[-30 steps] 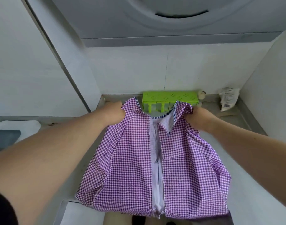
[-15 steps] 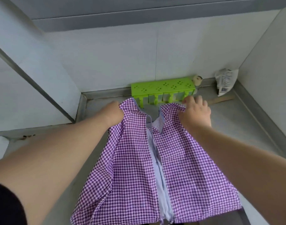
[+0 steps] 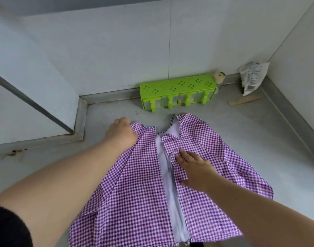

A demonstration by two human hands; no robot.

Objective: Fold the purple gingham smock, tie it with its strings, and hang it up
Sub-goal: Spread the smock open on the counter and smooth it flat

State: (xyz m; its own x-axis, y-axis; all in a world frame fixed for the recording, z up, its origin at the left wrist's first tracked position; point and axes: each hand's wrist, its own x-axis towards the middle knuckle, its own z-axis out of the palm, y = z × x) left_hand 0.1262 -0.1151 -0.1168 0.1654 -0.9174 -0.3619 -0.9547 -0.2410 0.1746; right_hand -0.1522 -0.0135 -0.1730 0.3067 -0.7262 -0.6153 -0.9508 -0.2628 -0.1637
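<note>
Purple gingham smock [image 3: 134, 193] spread flat on grey tabletop [image 3: 259, 132], left hand [image 3: 121, 134] clenched on collar corner, right hand [image 3: 195, 168] flat, fingers [image 3: 181, 155] released on placket.

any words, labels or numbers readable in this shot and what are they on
Nothing can be read here.
White packet in the far right corner: dark print and what looks like a barcode, too small and blurred to read.
Green plastic rack: only cut-out clover shapes, no text.
Purple gingham smock: plain check, no label showing.
</note>
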